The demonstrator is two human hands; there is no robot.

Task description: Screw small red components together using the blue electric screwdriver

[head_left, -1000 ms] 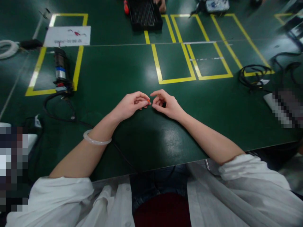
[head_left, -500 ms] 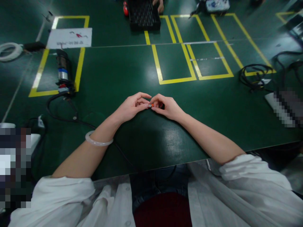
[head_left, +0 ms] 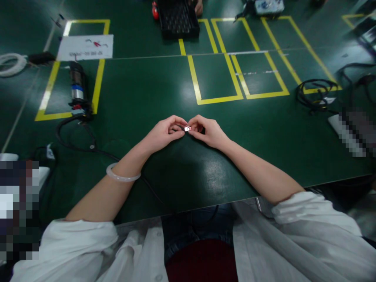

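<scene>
Between my two hands is a small shiny silver-and-red piece [head_left: 187,128], too small to identify. My left hand [head_left: 165,132] pinches its left end between thumb and fingertips. At the red end, the thumb and fingers of my right hand [head_left: 208,131] are closed on it too. Both hands meet just above the green table [head_left: 141,86], fingertips almost touching. The fingers partly hide the piece.
A black electric screwdriver-like tool [head_left: 77,88] with a cable lies at left, near a white paper sign [head_left: 85,47]. A black tray [head_left: 179,33] stands at the back beside another person's hand [head_left: 199,8]. Coiled black cable [head_left: 313,94] lies at right.
The small piece has been turned slightly in my fingers, so its silver face now shows brightly where orange showed before. Both hands stay in nearly the same place.
</scene>
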